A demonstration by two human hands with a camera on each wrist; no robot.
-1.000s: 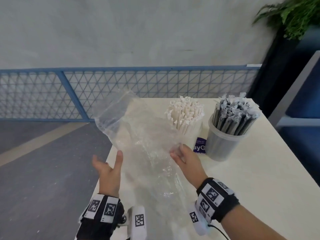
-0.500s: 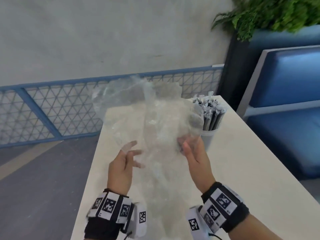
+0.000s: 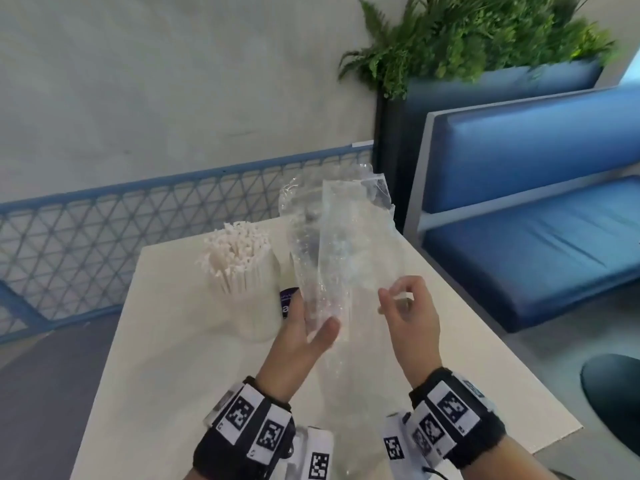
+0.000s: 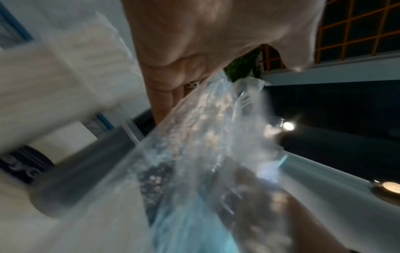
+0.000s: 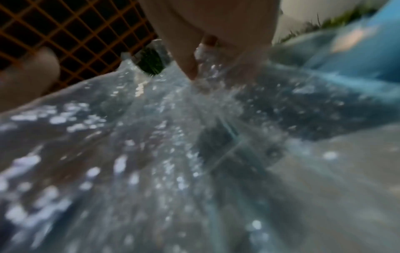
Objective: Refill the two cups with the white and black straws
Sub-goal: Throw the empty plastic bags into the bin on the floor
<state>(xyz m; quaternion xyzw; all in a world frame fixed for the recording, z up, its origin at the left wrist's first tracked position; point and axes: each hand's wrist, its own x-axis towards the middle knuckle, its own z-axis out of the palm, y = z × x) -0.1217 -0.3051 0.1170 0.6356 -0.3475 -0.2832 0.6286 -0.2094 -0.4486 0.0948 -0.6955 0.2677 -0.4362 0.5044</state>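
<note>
An empty clear plastic bag (image 3: 346, 258) is held upright above the white table (image 3: 166, 368). My left hand (image 3: 304, 327) grips its lower left part, thumb in front and fingers behind. At the bag's right edge my right hand (image 3: 405, 306) pinches the film with curled fingers. Both wrist views show the crinkled bag (image 4: 205, 137) (image 5: 173, 137) close up and blurred. Left of the bag, white straws (image 3: 235, 251) fill a clear cup (image 3: 256, 317). The bag hides the cup of black straws.
A purple label (image 3: 288, 301) shows between the cup and my left hand. A blue bench (image 3: 526, 237) stands to the right of the table, with a planter (image 3: 485, 46) behind it. A blue mesh railing (image 3: 138, 209) runs behind the table. The table's right edge lies near my right wrist.
The view has swung to the right. The bag has been gathered narrower and shifted right, now covering the black straws. My left hand has gone from spread fingers to gripping the bag.
</note>
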